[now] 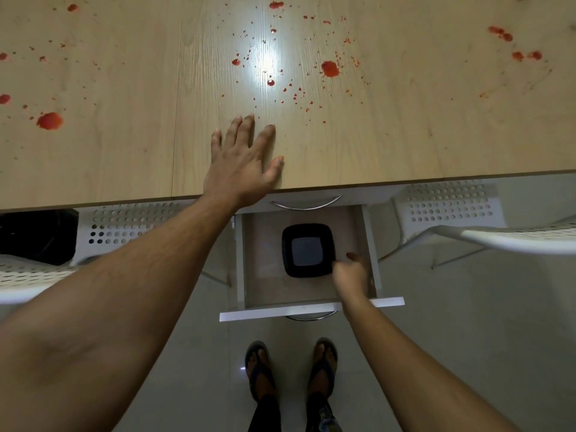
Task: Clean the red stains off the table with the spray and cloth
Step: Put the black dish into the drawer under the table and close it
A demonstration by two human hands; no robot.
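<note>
The person stands at the near edge of a pale wood desk (405,145) spattered with red stains (329,68): a large blot right of the bright light glare, another big one at the left (50,121), smaller blots at the far right (526,55), and fine specks scattered across the middle. The left hand (241,160) lies flat on the desk near its edge, fingers straight and spread, grasping nothing. Below the desk edge a white drawer (308,310) is pulled out, and a black square dish (307,249) sits inside it. The right hand (350,271) reaches into the drawer, its fingers curled at the dish's right rim and touching it; whether they truly grip it I cannot tell. White perforated chairs (452,207) stand to either side, and two feet in sandals (260,366) rest on the pale tiled floor
</note>
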